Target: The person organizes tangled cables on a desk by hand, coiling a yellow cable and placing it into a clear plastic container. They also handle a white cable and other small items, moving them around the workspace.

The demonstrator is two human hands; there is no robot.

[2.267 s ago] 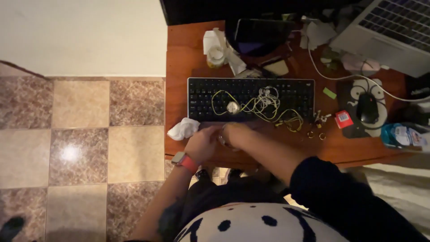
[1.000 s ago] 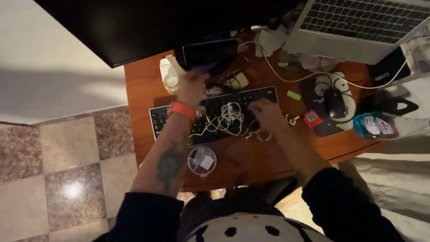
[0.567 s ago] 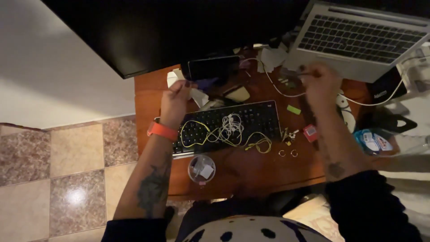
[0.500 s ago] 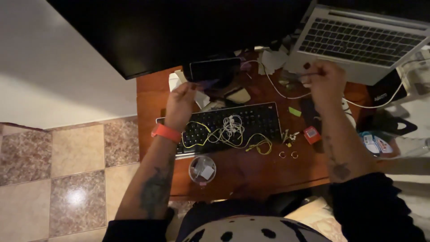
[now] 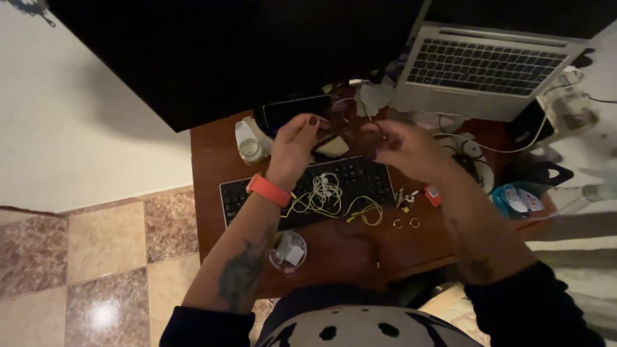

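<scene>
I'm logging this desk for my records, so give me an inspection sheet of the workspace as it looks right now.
Surface: wooden desk, crowded.
Job's things: thin dark item pinched between both hands, too dim to identify.
Clutter: cup of bits near the front edge, two rings, small jar, phone, blue packet.
Hands: left hand and right hand raised above the keyboard, fingertips close together.
Cables: yellow-and-white earphones tangled on the keyboard; white cable by the laptop.
Surroundings: dark monitor, tiled floor, pale wall.
</scene>
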